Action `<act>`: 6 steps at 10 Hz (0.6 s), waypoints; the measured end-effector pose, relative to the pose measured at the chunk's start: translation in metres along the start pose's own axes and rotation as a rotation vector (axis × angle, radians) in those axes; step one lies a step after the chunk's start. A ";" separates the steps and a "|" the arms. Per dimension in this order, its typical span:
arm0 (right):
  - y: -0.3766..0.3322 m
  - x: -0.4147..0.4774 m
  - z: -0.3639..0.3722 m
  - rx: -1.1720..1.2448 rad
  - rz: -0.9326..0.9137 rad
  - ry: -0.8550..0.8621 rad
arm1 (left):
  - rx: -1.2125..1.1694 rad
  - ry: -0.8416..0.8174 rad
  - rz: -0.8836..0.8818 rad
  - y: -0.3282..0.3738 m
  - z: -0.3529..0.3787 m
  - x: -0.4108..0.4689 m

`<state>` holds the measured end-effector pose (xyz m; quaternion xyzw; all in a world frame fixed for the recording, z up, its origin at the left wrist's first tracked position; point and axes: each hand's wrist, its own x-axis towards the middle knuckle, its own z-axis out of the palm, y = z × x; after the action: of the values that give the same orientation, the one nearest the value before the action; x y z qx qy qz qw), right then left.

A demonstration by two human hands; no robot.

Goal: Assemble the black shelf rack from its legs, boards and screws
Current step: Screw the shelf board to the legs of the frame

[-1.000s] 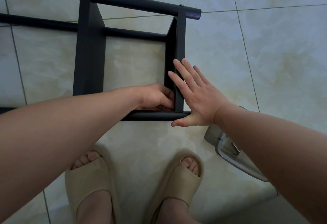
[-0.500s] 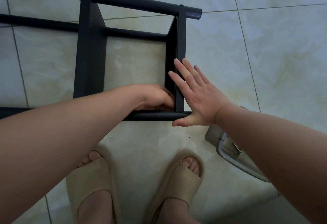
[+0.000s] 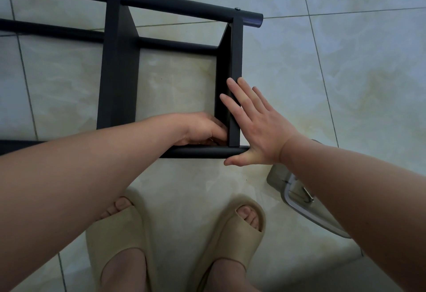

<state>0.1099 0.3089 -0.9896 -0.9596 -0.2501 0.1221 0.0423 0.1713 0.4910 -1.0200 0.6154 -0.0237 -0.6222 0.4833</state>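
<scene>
Black rack [image 3: 118, 72] lies on its side on the tile floor [image 3: 345, 72], approx 10–12 o'clock in view. R hand [image 3: 258, 130] is flat, fingers straight & spread, pointing to 11 o'clock, pressed on outer face of end board [image 3: 235, 56]. Its thumb is stretched out beside the near leg tube [image 3: 202, 152]. L hand [image 3: 202, 128] comes in from 8 o'clock w/ fingers curled into the corner btwn board & tube. Can't tell what they hold, if anything.

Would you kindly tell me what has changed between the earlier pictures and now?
Nothing visibly changed. The right hand stays flat against the end board, and the left hand stays curled at the board's inner corner by the near leg.
</scene>
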 end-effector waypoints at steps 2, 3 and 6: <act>0.001 0.000 0.000 0.001 0.002 0.009 | -0.077 -0.035 -0.010 0.001 -0.002 0.000; 0.000 0.000 0.000 -0.001 0.001 0.006 | -0.113 -0.040 -0.007 0.001 -0.003 -0.002; 0.000 0.000 -0.001 -0.004 0.004 0.005 | 0.012 -0.037 -0.037 0.002 -0.001 -0.003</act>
<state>0.1099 0.3087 -0.9885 -0.9604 -0.2483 0.1192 0.0409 0.1724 0.4920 -1.0165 0.6069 -0.0250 -0.6422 0.4676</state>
